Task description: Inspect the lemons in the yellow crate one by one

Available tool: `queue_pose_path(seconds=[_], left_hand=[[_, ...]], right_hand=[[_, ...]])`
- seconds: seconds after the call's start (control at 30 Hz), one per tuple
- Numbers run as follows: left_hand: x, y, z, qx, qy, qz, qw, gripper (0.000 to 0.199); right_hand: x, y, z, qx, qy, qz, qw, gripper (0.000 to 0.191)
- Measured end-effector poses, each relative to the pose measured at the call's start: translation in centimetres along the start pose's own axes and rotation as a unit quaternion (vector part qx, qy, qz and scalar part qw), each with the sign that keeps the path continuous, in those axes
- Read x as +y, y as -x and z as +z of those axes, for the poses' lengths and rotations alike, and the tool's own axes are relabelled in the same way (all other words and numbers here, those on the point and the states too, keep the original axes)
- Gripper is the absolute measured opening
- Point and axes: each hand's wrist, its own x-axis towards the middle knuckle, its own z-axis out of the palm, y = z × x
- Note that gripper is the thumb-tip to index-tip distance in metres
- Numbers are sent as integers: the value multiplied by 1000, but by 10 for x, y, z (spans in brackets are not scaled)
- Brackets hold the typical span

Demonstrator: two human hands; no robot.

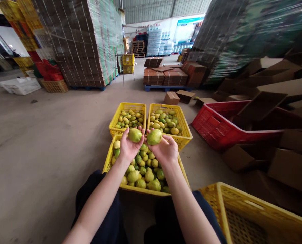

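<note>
My left hand [129, 146] holds a yellow-green lemon [135, 135], cupped palm up with the fingers behind it. A second, slightly larger lemon [154, 137] rests in my right hand [167, 149], its thumb off to the side. Both hands are close together above the near yellow crate [110, 152], which is filled with green and yellow lemons [148, 176]. Just beyond stand two more yellow crates, the left one [114, 122] and the right one [183, 130], each with lemons inside.
At the lower right stands another yellow crate [220, 203]. A red crate [212, 130] sits to the right among loose cardboard boxes [290, 166]. Farther off are flattened cartons [176, 78] on a blue pallet [157, 88] and tall wrapped stacks [74, 44].
</note>
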Motion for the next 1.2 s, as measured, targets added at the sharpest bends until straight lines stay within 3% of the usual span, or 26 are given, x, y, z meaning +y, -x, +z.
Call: queue_pose_path(seconds=[0.1,0.23,0.37,0.53,0.63,0.73,0.87,1.0,1.2], left_hand=[[-1,-1,0,-13,-11,13,1000,30],[0,-3,0,-16,-32,2,999,32],[-2,-2,2,14,-35,2,999,37],[-1,2,4,20,-35,2,999,23],[0,2,2,14,-19,-11,1000,26],[-1,0,-1,-1,-6,14,1000,30],[-1,-3,0,-7,-20,45,999,32],[-1,-4,4,3,-20,27,999,32],[0,-1,6,34,-12,6,999,28]], right_hand=[[0,-2,-1,0,7,-11,1000,23],[0,-6,-5,28,28,-22,999,12],[0,-5,-6,35,26,-13,999,13],[0,0,0,35,36,-6,999,12],[0,2,2,14,37,-8,999,18],[0,0,2,6,40,-18,999,25],[-1,-5,0,34,53,-34,997,18],[0,-7,-1,73,45,-45,995,10],[-1,-3,-2,61,51,-21,997,12]])
